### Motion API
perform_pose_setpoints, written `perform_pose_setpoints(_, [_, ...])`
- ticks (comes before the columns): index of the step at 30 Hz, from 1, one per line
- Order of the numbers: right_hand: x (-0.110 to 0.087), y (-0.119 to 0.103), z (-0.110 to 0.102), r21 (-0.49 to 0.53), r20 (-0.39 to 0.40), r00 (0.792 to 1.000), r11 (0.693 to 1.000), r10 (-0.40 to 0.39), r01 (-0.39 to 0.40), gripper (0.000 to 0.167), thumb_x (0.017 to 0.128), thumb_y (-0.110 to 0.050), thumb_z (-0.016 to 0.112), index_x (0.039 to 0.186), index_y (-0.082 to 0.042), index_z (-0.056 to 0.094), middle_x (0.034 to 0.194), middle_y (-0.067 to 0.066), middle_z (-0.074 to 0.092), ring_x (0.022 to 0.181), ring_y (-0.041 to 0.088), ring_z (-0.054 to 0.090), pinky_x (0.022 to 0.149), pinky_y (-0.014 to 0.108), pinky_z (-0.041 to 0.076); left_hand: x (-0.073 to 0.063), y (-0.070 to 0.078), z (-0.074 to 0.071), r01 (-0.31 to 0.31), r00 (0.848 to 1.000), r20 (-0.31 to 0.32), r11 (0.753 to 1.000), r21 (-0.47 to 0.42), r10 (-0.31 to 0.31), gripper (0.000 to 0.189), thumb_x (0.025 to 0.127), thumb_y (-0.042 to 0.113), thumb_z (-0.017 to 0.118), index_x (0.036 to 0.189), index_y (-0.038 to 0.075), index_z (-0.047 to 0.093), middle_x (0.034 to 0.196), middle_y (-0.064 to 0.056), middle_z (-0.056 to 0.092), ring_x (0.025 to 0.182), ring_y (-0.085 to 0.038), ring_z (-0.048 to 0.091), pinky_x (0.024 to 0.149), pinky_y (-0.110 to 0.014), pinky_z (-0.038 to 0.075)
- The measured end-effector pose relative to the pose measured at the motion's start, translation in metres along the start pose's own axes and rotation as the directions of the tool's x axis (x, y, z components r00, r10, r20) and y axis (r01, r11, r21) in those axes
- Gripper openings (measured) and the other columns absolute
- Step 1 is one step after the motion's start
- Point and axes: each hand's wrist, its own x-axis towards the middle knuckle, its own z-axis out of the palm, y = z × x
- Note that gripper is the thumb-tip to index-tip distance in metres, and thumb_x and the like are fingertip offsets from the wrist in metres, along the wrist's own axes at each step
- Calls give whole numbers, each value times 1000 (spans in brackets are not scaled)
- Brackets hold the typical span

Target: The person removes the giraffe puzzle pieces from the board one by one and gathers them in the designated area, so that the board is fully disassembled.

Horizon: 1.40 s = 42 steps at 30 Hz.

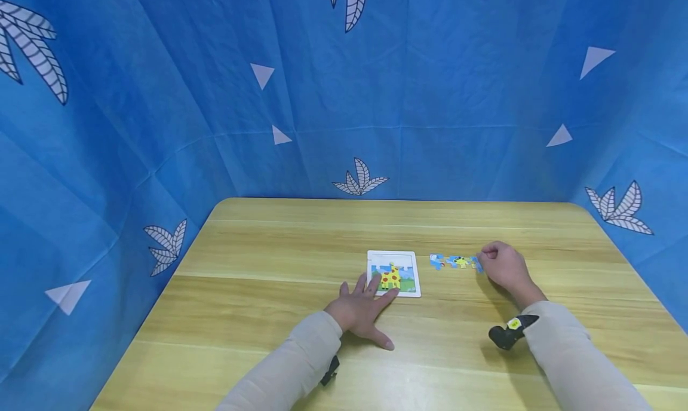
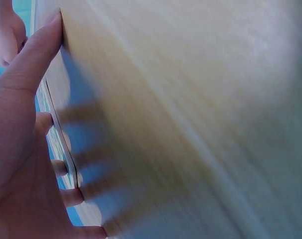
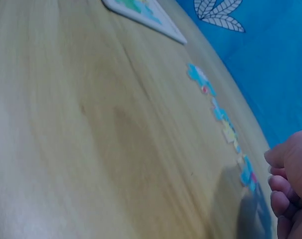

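Note:
My left hand (image 1: 362,310) rests spread out at the lower left of a white-framed jigsaw puzzle (image 1: 391,253), its fingertips over the frame and the giraffe picture. In the left wrist view the left hand (image 2: 21,149) lies with fingers straight along the frame's edge. To the right of the frame, loose puzzle pieces (image 1: 436,261) lie in a row. At the row's right end my right hand (image 1: 504,266) hovers with curled fingers beside a blue piece (image 3: 247,175). Nothing shows between the right hand's (image 3: 293,174) fingertips in the right wrist view.
Everything lies on a light wooden table (image 1: 258,238). A blue patterned cloth (image 1: 457,100) hangs behind it and along its sides. A small black device (image 1: 510,333) is strapped at the right wrist, and another dark one (image 1: 330,369) shows under the left sleeve.

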Motion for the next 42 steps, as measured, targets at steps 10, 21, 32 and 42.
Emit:
perform_pose_setpoints(10, [4, -27, 4, 47, -18, 997, 996, -79, 79, 30, 95, -20, 51, 107, 6, 60, 96, 21, 64, 87, 34, 61, 75, 45, 48, 0, -1, 1, -5, 1000, -6, 1000, -4, 5, 105, 66, 77, 61, 150, 42, 9, 160, -6, 0, 146, -32, 0, 110, -63, 14])
perform_pose_setpoints(21, [10, -64, 36, 158, 49, 991, 981, -126, 117, 25, 95, -18, 52, 107, 1, 62, 97, 15, 65, 89, 28, 60, 72, 37, 48, 0, 2, 0, -5, 1000, -10, 1000, 14, 5, 104, 66, 77, 61, 150, 42, 10, 160, -6, 2, 145, -33, 2, 109, -63, 16])
perform_pose_setpoints(32, [4, -107, 67, 190, 188, 936, 946, -298, 264, 21, 93, -13, 58, 107, 1, 64, 94, 10, 65, 90, 23, 61, 78, 39, 50, -2, 4, -4, 2, 1000, 5, 1000, 28, -2, 103, 67, 77, 60, 150, 41, 9, 160, -6, 3, 145, -33, 4, 109, -62, 17])
perform_pose_setpoints(42, [3, -118, 83, 192, 259, 913, 943, -316, 272, 15, 91, -9, 60, 103, -2, 66, 91, 6, 65, 86, 19, 60, 80, 38, 50, -3, 7, -4, 3, 1000, -8, 999, 41, -2, 103, 67, 76, 62, 150, 40, 13, 159, -7, 7, 144, -36, 11, 107, -61, 24])
